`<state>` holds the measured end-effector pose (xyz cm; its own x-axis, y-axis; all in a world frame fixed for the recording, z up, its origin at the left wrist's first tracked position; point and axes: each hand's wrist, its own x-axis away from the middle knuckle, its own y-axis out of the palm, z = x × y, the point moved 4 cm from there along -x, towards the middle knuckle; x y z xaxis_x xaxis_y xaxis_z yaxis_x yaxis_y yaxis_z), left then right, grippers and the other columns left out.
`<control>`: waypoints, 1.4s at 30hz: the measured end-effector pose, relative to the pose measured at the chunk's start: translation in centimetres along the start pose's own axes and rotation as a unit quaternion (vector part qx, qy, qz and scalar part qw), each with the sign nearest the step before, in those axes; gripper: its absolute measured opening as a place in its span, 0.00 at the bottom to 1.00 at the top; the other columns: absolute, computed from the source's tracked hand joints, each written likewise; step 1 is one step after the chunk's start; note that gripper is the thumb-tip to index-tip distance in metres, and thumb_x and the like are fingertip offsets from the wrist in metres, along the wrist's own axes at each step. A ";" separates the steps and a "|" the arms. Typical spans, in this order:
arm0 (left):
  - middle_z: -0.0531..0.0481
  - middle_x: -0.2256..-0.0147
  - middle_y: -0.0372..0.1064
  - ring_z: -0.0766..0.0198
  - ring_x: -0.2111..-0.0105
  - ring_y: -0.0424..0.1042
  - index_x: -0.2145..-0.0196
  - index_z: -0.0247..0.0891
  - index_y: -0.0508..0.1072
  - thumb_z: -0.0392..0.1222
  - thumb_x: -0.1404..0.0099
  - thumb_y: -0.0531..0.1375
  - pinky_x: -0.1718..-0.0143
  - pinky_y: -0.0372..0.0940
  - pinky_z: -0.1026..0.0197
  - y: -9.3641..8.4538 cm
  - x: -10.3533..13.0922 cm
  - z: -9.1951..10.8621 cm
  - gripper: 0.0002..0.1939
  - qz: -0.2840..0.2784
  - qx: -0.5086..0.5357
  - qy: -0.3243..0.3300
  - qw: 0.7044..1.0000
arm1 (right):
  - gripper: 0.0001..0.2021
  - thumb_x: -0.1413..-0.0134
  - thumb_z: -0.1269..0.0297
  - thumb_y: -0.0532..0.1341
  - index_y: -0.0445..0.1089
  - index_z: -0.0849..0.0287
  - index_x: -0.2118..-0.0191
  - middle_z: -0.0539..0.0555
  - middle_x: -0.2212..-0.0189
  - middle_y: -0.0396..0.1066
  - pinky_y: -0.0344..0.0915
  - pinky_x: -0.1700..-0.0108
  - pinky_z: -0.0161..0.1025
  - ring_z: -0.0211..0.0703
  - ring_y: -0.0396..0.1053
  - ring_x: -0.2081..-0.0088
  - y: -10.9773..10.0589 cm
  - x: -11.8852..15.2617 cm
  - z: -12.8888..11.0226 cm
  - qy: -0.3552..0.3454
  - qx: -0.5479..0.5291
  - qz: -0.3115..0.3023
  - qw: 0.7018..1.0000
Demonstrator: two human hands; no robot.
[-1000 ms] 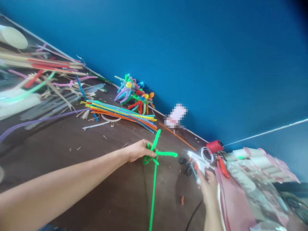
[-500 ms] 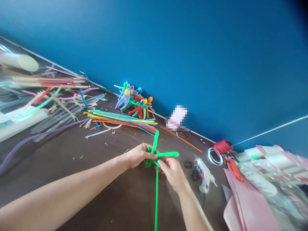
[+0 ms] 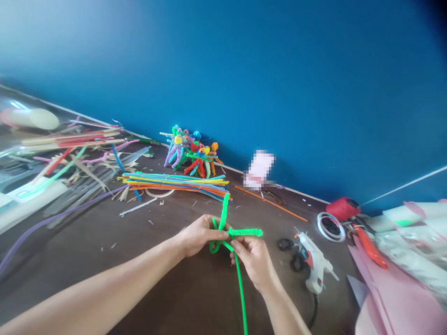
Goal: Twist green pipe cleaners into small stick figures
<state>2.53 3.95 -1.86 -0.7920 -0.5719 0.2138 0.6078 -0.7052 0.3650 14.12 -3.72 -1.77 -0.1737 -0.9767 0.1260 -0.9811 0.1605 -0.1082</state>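
A bright green pipe-cleaner figure point(image 3: 224, 215) is held between my two hands, above the dark table. One thick coiled arm of it points up and another points right; small loops hang below. My left hand point(image 3: 200, 235) pinches its left side, thumb across the middle. My right hand point(image 3: 253, 258) is closed on its lower right part, thumb and index together. From between the hands a long green strand point(image 3: 240, 291) runs down past the lower edge of the view. The fingers hide the figure's centre.
Behind the hands lies a bundle of colored pipe cleaners point(image 3: 178, 183), with small pipe-cleaner figures point(image 3: 195, 152) by the blue wall. At right are a glue gun point(image 3: 314, 263), a white ring point(image 3: 331, 227) and pink sheets point(image 3: 391, 288). Strips and sticks point(image 3: 73, 139) clutter the left.
The view has shifted, so the items at right appear farther right. The hanging green strand now slants to the lower right instead of hanging straight. Both hands keep their hold.
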 end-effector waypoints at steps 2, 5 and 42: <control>0.50 0.79 0.68 0.72 0.80 0.62 0.72 0.29 0.73 0.41 0.54 0.64 0.83 0.52 0.70 -0.1 0.0 -0.1 0.13 0.003 -0.001 -0.002 1.000 | 0.11 0.53 0.58 0.60 0.70 0.63 0.74 0.48 0.84 0.66 0.62 0.79 0.30 0.33 0.64 0.82 -0.1 0.0 0.1 0.001 0.006 -0.003 1.000; 0.50 0.80 0.67 0.71 0.81 0.62 0.72 0.29 0.72 0.41 0.54 0.64 0.83 0.52 0.70 -0.1 -0.1 -0.3 0.12 0.009 0.000 -0.007 1.000 | 0.11 0.52 0.59 0.59 0.70 0.63 0.74 0.48 0.84 0.66 0.61 0.79 0.30 0.33 0.63 0.82 -0.1 0.0 0.1 0.000 0.019 -0.012 1.000; 0.56 0.83 0.61 0.73 0.84 0.57 0.75 0.32 0.69 0.41 0.53 0.61 0.82 0.54 0.69 0.6 0.3 -0.7 0.09 0.119 -0.129 0.029 0.984 | 0.14 0.57 0.55 0.62 0.65 0.62 0.72 0.46 0.83 0.63 0.65 0.82 0.32 0.36 0.64 0.82 0.3 0.4 0.3 0.054 -0.078 0.056 0.994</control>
<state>2.68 3.11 -2.22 -0.6259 -0.7509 0.2105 0.7757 -0.6275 0.0680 13.80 -4.16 -2.07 -0.2817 -0.9318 0.2289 -0.9551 0.2952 0.0266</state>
